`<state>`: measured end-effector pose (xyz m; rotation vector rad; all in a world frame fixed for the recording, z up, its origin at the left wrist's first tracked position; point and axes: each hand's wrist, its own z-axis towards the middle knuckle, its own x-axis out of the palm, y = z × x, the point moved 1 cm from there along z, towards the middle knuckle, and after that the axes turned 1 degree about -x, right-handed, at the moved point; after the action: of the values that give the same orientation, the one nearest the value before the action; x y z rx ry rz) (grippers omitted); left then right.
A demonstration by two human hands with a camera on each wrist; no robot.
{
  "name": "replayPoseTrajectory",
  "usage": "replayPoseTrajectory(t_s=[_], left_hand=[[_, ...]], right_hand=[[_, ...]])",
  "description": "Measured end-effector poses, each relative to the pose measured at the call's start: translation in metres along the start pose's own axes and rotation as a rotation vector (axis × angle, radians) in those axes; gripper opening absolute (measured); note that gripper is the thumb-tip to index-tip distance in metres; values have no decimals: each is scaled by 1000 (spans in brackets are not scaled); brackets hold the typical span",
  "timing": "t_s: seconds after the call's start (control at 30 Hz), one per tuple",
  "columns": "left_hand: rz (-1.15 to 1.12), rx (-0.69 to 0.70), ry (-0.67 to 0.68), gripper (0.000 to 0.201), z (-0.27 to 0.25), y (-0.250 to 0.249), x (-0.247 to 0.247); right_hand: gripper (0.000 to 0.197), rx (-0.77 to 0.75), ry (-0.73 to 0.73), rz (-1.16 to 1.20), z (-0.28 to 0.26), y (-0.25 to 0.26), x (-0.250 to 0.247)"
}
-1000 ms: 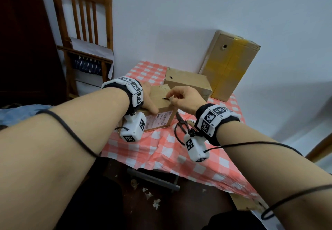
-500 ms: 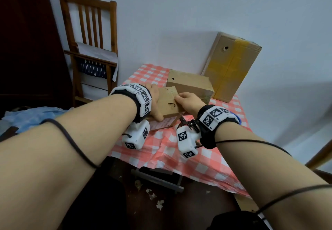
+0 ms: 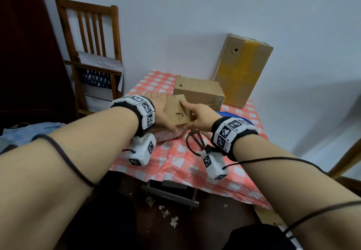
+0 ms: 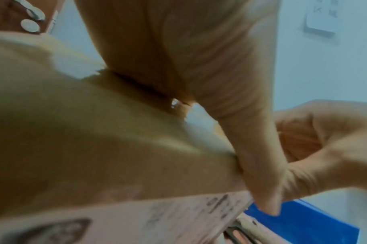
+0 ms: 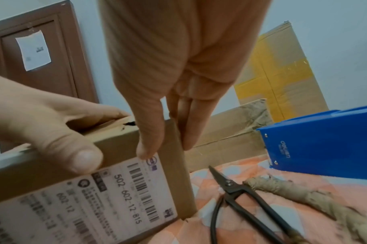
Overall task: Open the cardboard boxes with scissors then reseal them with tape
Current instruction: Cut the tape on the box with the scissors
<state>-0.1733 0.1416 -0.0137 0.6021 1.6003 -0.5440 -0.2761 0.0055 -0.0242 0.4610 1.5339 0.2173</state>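
A small cardboard box [image 3: 176, 113] with a white shipping label [image 5: 107, 198] sits near the front of the checked tablecloth [image 3: 175, 162]; its top has a torn hole. My left hand [image 3: 163, 111] grips it from the left, palm over the top and thumb [image 4: 259, 165] pressed on the front face. My right hand [image 5: 167, 147] pinches the box's right front corner, thumb on the label side and fingers on the right side. Black scissors [image 5: 230, 191] lie free on the cloth just right of the box, beneath my right wrist.
A second brown box [image 3: 197, 91] lies behind the small one. A tall box with yellow tape [image 3: 244, 68] leans on the wall. A blue tape dispenser [image 5: 324, 145] and a crumpled tape strip [image 5: 303, 196] lie to the right. A wooden chair [image 3: 91, 54] stands left.
My right hand left the top of the small box, where it was pinching something, and went to the right front corner. The left hand kept its hold. The scissors stayed on the cloth.
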Motion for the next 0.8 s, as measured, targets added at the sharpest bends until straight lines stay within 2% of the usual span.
replayPoseTrajectory(t_s=[0.1, 0.57, 0.63, 0.73, 0.8], left_hand=[[6, -15, -28, 106, -1, -5, 0], [-3, -32, -14, 99, -5, -14, -4], [5, -38, -16, 103, -7, -15, -5], [23, -47, -4, 112, -7, -17, -4], [34, -51, 3, 115, -7, -18, -4]], right_hand=[[90, -23, -16, -101, 1, 1, -1], [79, -3, -26, -140, -1, 1, -1], [64, 10, -66, -59, -3, 3, -4], [34, 24, -217, 257, -9, 6, -11], [16, 5, -256, 200, -11, 8, -14]])
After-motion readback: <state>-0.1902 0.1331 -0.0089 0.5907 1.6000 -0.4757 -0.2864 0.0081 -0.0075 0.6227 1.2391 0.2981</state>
